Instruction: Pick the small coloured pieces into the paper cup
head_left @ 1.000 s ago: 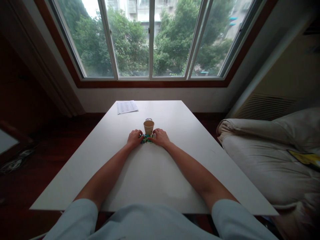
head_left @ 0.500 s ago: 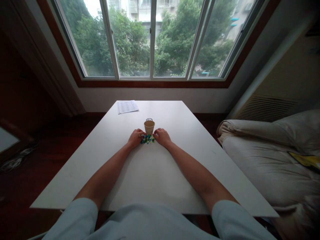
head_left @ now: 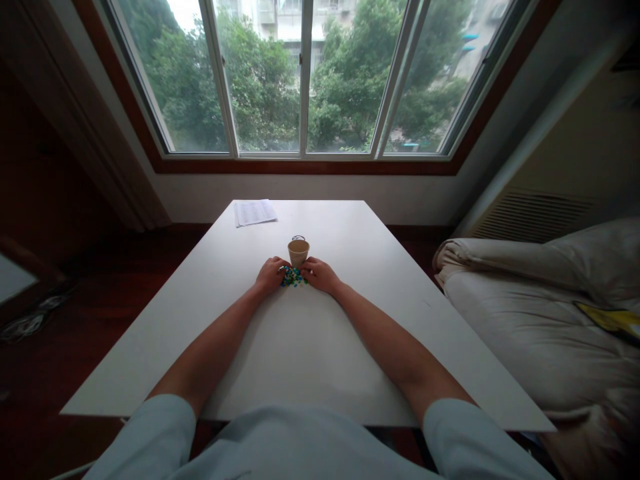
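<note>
Green and blue beads lie in a small heap on the white bench, between the left hand and right hand. Both touch it and are equally near. Each grip is loosely cupped, fingers apart, clamping nothing. The heap spreads slightly left-right and points nowhere. A paper cup stands just behind.

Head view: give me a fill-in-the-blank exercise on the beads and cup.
The left hand and right hand flank coloured beads lying ____ them.
The paper cup stands ____ on the white table, just beyond the beads.
A sheet of paper lies at the table's far ____ corner.
Missing: between; upright; left.
</note>
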`<act>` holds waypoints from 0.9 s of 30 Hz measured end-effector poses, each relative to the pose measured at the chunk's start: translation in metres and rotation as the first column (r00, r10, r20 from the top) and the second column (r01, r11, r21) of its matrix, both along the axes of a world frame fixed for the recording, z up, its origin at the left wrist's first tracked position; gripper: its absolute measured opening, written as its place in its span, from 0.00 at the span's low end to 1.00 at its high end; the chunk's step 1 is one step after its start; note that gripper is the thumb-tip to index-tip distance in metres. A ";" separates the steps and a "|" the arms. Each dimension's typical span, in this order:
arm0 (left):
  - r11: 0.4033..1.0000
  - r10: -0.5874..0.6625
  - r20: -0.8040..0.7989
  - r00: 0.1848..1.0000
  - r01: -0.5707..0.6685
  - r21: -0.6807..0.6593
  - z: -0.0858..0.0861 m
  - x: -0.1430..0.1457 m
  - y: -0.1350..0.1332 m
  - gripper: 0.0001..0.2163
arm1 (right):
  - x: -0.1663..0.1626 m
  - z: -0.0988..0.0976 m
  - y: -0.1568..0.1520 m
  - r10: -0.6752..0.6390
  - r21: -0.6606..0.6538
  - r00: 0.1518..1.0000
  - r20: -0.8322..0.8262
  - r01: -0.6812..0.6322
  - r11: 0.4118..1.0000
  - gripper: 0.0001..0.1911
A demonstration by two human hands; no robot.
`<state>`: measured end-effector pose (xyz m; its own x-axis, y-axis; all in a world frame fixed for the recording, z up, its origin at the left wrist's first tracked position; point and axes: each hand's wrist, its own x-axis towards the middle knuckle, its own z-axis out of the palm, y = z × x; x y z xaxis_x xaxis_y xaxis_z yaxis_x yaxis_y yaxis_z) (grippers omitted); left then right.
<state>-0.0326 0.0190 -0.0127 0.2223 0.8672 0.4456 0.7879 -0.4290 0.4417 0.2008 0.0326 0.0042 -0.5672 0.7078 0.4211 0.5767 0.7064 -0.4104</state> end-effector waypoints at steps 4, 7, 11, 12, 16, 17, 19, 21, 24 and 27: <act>1.000 -0.002 -0.011 1.000 0.002 -0.014 0.002 0.001 -0.002 0.13 | -0.003 0.007 -0.007 0.001 -0.012 0.997 0.078 -0.001 1.000 0.12; 0.999 -0.011 -0.037 0.999 0.009 -0.039 0.004 0.001 -0.004 0.13 | -0.003 0.011 -0.008 -0.031 -0.005 0.990 0.141 0.032 0.999 0.11; 0.998 -0.030 -0.062 0.998 0.026 -0.059 0.004 0.001 -0.004 0.15 | -0.001 0.011 -0.008 -0.061 0.031 0.984 0.165 0.056 0.998 0.13; 0.998 -0.037 -0.070 0.997 0.033 -0.059 0.004 0.000 -0.004 0.15 | 0.000 0.011 -0.008 -0.062 0.032 0.985 0.162 0.058 0.998 0.13; 0.997 -0.066 -0.094 0.993 0.062 -0.043 0.003 0.001 -0.003 0.15 | -0.002 0.009 -0.010 -0.020 0.001 0.988 0.155 0.020 1.000 0.15; 0.997 -0.069 -0.097 0.993 0.066 -0.041 0.003 0.001 -0.003 0.15 | -0.002 0.008 -0.010 -0.007 -0.011 0.987 0.158 0.009 1.000 0.15; 0.997 -0.066 -0.098 0.993 0.062 -0.046 0.003 0.001 -0.003 0.14 | -0.003 0.008 -0.011 0.005 -0.036 0.985 0.175 0.001 0.999 0.14; 0.998 -0.051 -0.086 0.995 0.047 -0.048 0.003 0.001 -0.002 0.13 | -0.003 0.010 -0.011 -0.019 -0.044 0.981 0.194 0.028 0.999 0.13; 0.999 -0.021 -0.057 0.998 0.018 -0.039 0.003 0.001 -0.002 0.12 | -0.002 0.012 -0.011 -0.086 -0.027 0.975 0.206 0.093 0.995 0.13; 0.999 -0.005 -0.048 0.999 0.004 -0.031 0.005 0.001 -0.004 0.11 | 0.000 0.013 -0.010 -0.103 -0.026 0.970 0.221 0.112 0.993 0.14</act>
<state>-0.0315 0.0152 -0.0077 0.2468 0.8795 0.4068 0.8068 -0.4190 0.4165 0.2003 0.0224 0.0173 -0.5626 0.7825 0.2667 0.7272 0.6219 -0.2906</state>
